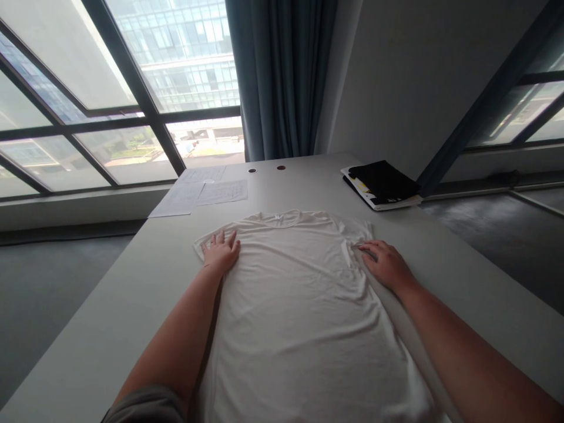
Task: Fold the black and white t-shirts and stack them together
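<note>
Neither grip has closed on anything: in the head view, the left hand lies open and flat on the shoulder of a white T-shirt with its fingers spread, while the right hand rests open on the opposite side, its fingers lying on the cloth. The shirt sits spread out on the table, collar toward 12 o'clock and hem running out of view at 6 o'clock. No fold crosses its body, only soft wrinkles. A grey sleeve shows at 7 o'clock. Printed papers overlap at 11 o'clock, two round grommets sit near the far edge, and a black folder rests on a white notebook toward 1 o'clock. Beyond stand a tall framed window and a blue-grey curtain, with grey carpet below.
</note>
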Available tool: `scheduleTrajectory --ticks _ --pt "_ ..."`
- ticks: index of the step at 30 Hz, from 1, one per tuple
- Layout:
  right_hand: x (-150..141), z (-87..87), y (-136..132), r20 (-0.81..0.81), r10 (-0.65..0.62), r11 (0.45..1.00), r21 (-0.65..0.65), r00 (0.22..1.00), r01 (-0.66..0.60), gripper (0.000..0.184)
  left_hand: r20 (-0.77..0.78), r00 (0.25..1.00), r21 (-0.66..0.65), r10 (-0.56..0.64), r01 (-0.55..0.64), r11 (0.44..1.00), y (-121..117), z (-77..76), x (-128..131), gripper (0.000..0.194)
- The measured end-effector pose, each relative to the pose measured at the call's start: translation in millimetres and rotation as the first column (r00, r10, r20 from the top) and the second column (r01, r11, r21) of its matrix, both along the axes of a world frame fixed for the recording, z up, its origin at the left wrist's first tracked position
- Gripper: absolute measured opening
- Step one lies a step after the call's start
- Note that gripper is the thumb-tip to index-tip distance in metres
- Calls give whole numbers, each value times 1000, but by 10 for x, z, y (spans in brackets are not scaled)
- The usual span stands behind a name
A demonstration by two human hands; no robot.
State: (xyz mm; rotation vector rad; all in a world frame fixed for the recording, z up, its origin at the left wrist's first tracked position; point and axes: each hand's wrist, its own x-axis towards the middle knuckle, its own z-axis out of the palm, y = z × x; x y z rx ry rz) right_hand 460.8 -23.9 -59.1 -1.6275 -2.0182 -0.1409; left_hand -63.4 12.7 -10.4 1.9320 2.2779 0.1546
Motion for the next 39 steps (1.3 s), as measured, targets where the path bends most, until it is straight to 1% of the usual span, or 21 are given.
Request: scheduleTrajectory --ticks 3,5,7,8,9,11,12,14,17,20,24,28,29,30,32,33,34,35,36,38,39 --pt "-1 -3 -4 4 0 1000 -4 1000 0 28 -30 1000 29 8 -7 1000 -14 20 -30 61" --pt "-8 -4 -2 7 -5 1000 -8 1000 5 28 -75 997 123 4 5 992 -1 40 38 58" --pt "-21 0 10 11 -15 1000 4 1000 15 30 -115 992 230 -58 83 970 76 60 200 58" --pt "-29 6 20 13 -23 1000 21 1000 22 32 -119 987 257 -107 135 957 146 66 307 59" --pt "-39 13 32 16 -30 999 40 999 29 35 -105 983 253 -152 174 952 236 70 423 61" --pt "-59 33 60 34 -37 998 61 999 35 40 -34 981 167 -192 195 967 461 65 651 65" --pt "-68 42 73 52 -31 998 50 998 28 41 6 983 106 -183 181 978 583 56 753 67" --pt "-81 53 92 98 -10 1000 -2 995 11 41 50 988 27 -144 143 989 806 25 916 70" --pt "-86 49 99 141 -12 998 -58 990 20 41 61 995 -1 -73 73 997 1008 -44 1057 76" --pt "-80 33 101 137 -59 996 -62 989 68 41 53 998 27 -40 38 999 1046 -117 1105 80" --pt "-50 41 143 84 -175 983 -35 981 178 39 48 998 90 -34 30 995 1018 -181 1107 79" --pt "-59 156 244 14 -324 946 -6 946 325 38 34 999 115 -23 19 993 1018 -199 1115 78" --pt "-105 208 286 14 -335 942 18 942 335 38 32 999 114 -19 15 993 1020 -198 1120 78" --pt "-182 266 339 21 -319 947 44 948 318 39 30 999 110 -16 12 994 1022 -194 1125 78" --pt "-440 389 481 51 -207 977 61 977 204 43 29 999 92 -13 11 996 1023 -180 1135 78" --pt "-617 447 571 68 -127 992 24 990 126 45 29 999 83 -14 11 996 1022 -171 1138 78" --pt "-813 497 671 82 -40 998 -48 996 44 47 28 1000 76 -14 12 997 1019 -161 1141 78" --pt "-1017 538 779 92 35 991 -133 995 -22 49 28 1000 72 -14 12 997 1016 -150 1143 78" --pt "-1211 568 893 98 83 974 -218 992 -60 53 29 1000 68 -13 11 998 1013 -139 1144 78" --pt "-1517 592 1120 112 110 910 -411 988 -54 63 30 1000 60 -9 7 998 1007 -118 1145 78" --pt "-1609 587 1226 114 111 886 -461 987 -47 66 30 1000 52 -8 7 999 1006 -110 1144 78"
